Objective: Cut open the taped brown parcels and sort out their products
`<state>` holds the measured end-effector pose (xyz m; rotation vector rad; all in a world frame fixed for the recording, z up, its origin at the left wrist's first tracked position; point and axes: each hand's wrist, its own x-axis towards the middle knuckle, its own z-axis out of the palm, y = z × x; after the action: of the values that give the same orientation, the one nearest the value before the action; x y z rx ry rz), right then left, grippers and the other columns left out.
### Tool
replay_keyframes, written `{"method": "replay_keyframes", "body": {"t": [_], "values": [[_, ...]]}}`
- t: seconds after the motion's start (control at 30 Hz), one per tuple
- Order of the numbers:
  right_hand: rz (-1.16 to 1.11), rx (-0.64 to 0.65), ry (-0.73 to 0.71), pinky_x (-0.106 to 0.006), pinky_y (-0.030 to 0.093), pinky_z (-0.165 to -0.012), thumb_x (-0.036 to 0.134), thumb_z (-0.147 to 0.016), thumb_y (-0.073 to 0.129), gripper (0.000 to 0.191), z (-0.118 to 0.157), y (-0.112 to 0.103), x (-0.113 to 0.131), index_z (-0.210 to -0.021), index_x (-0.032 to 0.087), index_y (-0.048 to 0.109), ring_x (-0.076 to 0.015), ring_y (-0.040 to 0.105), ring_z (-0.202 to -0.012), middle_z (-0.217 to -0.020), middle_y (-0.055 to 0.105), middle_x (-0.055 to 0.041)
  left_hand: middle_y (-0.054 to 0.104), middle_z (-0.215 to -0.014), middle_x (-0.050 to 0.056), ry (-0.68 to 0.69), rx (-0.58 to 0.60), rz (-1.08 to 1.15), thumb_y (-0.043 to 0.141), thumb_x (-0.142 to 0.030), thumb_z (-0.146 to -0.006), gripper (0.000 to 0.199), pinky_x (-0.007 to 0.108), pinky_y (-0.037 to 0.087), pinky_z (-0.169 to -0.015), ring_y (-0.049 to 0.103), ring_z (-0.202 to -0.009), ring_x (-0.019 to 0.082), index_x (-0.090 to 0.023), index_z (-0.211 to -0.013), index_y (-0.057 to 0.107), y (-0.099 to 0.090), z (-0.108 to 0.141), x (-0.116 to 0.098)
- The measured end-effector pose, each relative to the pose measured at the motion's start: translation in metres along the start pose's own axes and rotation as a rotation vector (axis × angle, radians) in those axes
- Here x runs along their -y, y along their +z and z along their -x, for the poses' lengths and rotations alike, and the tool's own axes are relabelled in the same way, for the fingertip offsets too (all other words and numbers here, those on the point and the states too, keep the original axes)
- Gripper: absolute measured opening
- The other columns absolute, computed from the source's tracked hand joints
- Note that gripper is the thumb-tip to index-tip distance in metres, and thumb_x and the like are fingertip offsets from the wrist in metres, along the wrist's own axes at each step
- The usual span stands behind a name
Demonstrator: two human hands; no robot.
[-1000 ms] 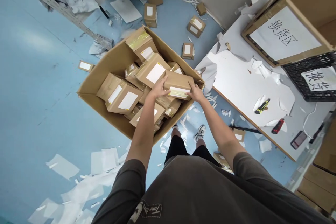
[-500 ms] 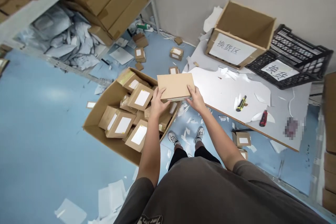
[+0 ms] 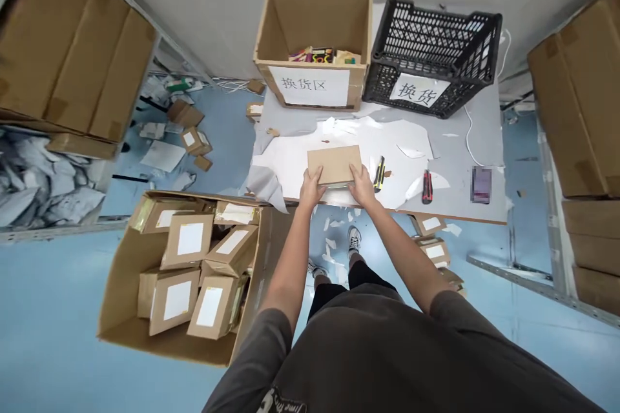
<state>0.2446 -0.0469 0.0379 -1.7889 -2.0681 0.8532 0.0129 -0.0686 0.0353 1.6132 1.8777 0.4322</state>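
Note:
A flat brown cardboard box [image 3: 334, 164] is held level over the front part of the white table [image 3: 300, 145]. My left hand [image 3: 312, 188] grips its left side and my right hand [image 3: 362, 186] grips its right side, thumbs on top. Just right of the box lies a yellow and black cutter [image 3: 379, 174], and farther right a red and black cutter [image 3: 427, 186]. Whether the box touches the tabletop I cannot tell.
A large carton [image 3: 109, 310] with several labelled boxes stands at the left. An open carton [image 3: 361, 87] and a black crate [image 3: 436, 71] stand at the table's back. Small boxes [image 3: 433, 251] lie on the floor below the table. Shelves flank both sides.
The view has turned to the right. Both hands have carried the brown box from beside the large carton to over the table. Colourful items inside the back carton now show.

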Motion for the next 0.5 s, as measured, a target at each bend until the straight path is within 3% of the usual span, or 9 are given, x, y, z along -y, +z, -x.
{"method": "replay_keyframes", "body": {"t": [0.07,0.17,0.3,0.5], "values": [[-0.028,0.046,0.038,-0.06,0.043,-0.125,0.018,-0.093,0.07,0.081,-0.003,0.012,-0.019,-0.17,0.021,0.044,-0.0416,0.042,-0.155,-0.17,0.036,-0.0241,0.036,-0.17,0.018,-0.029,0.034,-0.023,0.081,-0.021,-0.089,0.092,0.053,0.054,-0.119,0.061,-0.146,0.039,-0.034,-0.171,0.042,0.021,-0.006,0.003],[-0.059,0.066,0.022,-0.056,0.043,-0.125,0.02,-0.095,0.069,0.079,-0.001,0.024,-0.038,-0.17,0.024,0.044,-0.0394,0.044,-0.154,-0.171,0.035,-0.0213,0.036,-0.169,0.019,-0.039,0.043,-0.039,0.079,-0.02,-0.09,0.096,0.052,0.054,-0.119,0.061,-0.146,0.038,-0.034,-0.174,0.035,0.034,-0.004,0.011],[-0.083,0.025,0.003,-0.053,0.044,-0.125,0.023,-0.095,0.069,0.083,0.003,0.032,-0.048,-0.173,0.026,0.039,-0.0371,0.048,-0.151,-0.17,0.039,-0.0188,0.033,-0.17,0.016,-0.08,0.088,-0.01,0.077,-0.019,-0.092,0.097,0.051,0.053,-0.119,0.063,-0.143,0.037,-0.037,-0.175,0.031,0.03,-0.004,0.013],[-0.042,0.007,0.078,-0.053,0.044,-0.125,0.025,-0.096,0.068,0.082,-0.003,0.03,-0.035,-0.173,0.023,0.041,-0.0374,0.051,-0.15,-0.167,0.044,-0.0194,0.043,-0.165,0.012,-0.107,0.149,0.064,0.074,-0.016,-0.091,0.094,0.043,0.051,-0.122,0.063,-0.144,0.033,-0.035,-0.175,0.034,0.011,-0.014,0.007]]}}
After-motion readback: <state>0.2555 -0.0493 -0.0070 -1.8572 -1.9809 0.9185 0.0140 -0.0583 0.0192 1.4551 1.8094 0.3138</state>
